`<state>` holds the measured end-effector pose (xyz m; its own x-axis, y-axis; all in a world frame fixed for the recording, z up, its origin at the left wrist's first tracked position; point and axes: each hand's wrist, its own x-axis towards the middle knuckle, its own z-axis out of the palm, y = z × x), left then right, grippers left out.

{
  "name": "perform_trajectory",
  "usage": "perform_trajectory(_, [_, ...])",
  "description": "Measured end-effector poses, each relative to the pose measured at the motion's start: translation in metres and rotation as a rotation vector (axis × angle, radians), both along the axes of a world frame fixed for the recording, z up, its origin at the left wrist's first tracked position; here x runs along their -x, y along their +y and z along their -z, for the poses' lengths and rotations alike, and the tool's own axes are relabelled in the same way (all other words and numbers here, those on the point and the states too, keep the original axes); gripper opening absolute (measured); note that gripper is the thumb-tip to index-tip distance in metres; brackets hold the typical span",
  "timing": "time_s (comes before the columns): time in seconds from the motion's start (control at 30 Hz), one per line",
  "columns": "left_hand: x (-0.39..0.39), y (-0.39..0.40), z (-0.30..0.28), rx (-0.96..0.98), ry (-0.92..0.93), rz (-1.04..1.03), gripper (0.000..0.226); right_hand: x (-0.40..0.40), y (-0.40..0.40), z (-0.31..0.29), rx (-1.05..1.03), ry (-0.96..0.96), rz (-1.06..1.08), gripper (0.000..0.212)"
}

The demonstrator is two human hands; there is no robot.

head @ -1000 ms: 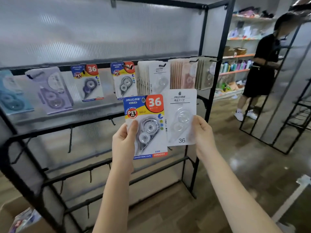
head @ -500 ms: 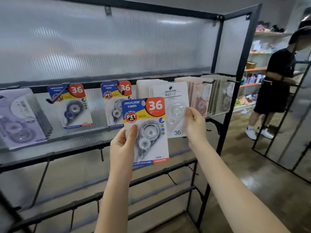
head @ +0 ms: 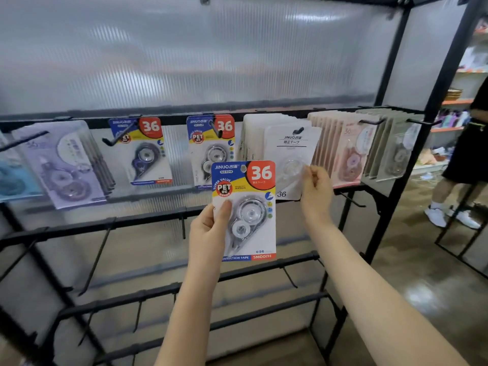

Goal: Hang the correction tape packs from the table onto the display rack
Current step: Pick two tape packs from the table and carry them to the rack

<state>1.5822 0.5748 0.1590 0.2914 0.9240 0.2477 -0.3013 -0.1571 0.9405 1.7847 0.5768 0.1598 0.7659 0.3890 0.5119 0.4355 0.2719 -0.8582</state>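
Note:
My left hand (head: pixel 208 231) grips a blue, yellow and red correction tape pack (head: pixel 247 215) by its left edge, upright in front of the black display rack (head: pixel 390 165). My right hand (head: pixel 315 191) pinches the right edge of a white correction tape pack (head: pixel 289 151) whose hang hole sits on a hook at the front of a white stack on the top rail. Just left of it hangs a matching blue and red pack (head: pixel 211 149).
More packs hang along the top rail: a blue and red one (head: pixel 144 151), purple ones (head: pixel 63 165), pink ones (head: pixel 348 149) and clear ones (head: pixel 396 146). Lower rails carry bare hooks (head: pixel 352 200). A person in black (head: pixel 467 151) stands at the right by shelves.
My right hand has carried the white pack up and right onto the hook at the white stack. My left hand has kept its pack about level. The camera has closed in on the rack.

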Motion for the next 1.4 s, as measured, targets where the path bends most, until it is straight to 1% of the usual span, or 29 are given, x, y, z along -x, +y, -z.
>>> perform_trajectory(0.1, [0.009, -0.008, 0.002, 0.005, -0.014, -0.038, 0.015, 0.013, -0.004, 0.018, 0.007, 0.087, -0.049, 0.005])
perform_trajectory(0.2, [0.017, -0.016, -0.001, 0.001, 0.001, -0.063, 0.015, 0.027, -0.017, 0.039, 0.024, 0.17, -0.086, 0.007])
perform_trajectory(0.27, [0.021, -0.016, -0.009, -0.015, -0.004, -0.077, 0.015, 0.032, -0.026, 0.05, 0.104, 0.168, -0.067, 0.01])
perform_trajectory(0.3, [0.023, -0.015, -0.014, -0.033, -0.01, -0.088, 0.015, 0.034, -0.03, 0.055, 0.185, 0.147, -0.065, 0.013])
perform_trajectory(0.37, [0.025, -0.012, -0.028, -0.071, -0.024, -0.111, 0.015, 0.04, -0.036, 0.063, 0.375, 0.086, -0.11, 0.018])
perform_trajectory(0.43, [0.025, -0.008, -0.04, -0.114, -0.017, -0.139, 0.015, 0.049, -0.039, 0.068, 0.543, -0.023, -0.22, 0.023])
perform_trajectory(0.5, [0.022, -0.003, -0.047, -0.152, 0.011, -0.164, 0.015, 0.059, -0.04, 0.067, 0.646, -0.149, -0.338, 0.025])
perform_trajectory(0.57, [0.018, 0.002, -0.05, -0.159, 0.037, -0.181, 0.016, 0.067, -0.039, 0.063, 0.696, -0.273, -0.41, 0.024])
perform_trajectory(0.73, [0.009, 0.016, -0.047, -0.156, 0.074, -0.186, 0.016, 0.075, -0.033, 0.058, 0.812, -0.587, -0.473, 0.022])
perform_trajectory(0.9, [0.002, 0.045, -0.034, -0.147, 0.117, -0.209, 0.026, 0.08, -0.016, 0.049, 0.934, -0.81, -0.463, 0.026])
perform_trajectory(1.0, [-0.003, 0.072, -0.031, -0.175, 0.147, -0.16, 0.027, 0.084, -0.003, 0.044, 1.017, -0.95, -0.482, 0.027])
perform_trajectory(1.1, [-0.01, 0.1, -0.035, -0.187, 0.205, -0.155, 0.03, 0.09, 0.01, 0.035, 0.999, -1.019, -0.526, 0.027])
perform_trajectory(1.2, [-0.015, 0.13, -0.036, -0.191, 0.296, -0.121, 0.026, 0.095, 0.025, 0.027, 0.984, -1.075, -0.523, 0.027])
perform_trajectory(1.3, [-0.014, 0.148, -0.034, -0.203, 0.328, -0.098, 0.027, 0.096, 0.034, 0.023, 0.999, -1.09, -0.523, 0.026])
perform_trajectory(1.4, [-0.01, 0.148, -0.033, -0.233, 0.342, -0.114, 0.02, 0.096, 0.034, 0.021, 0.998, -1.089, -0.533, 0.025])
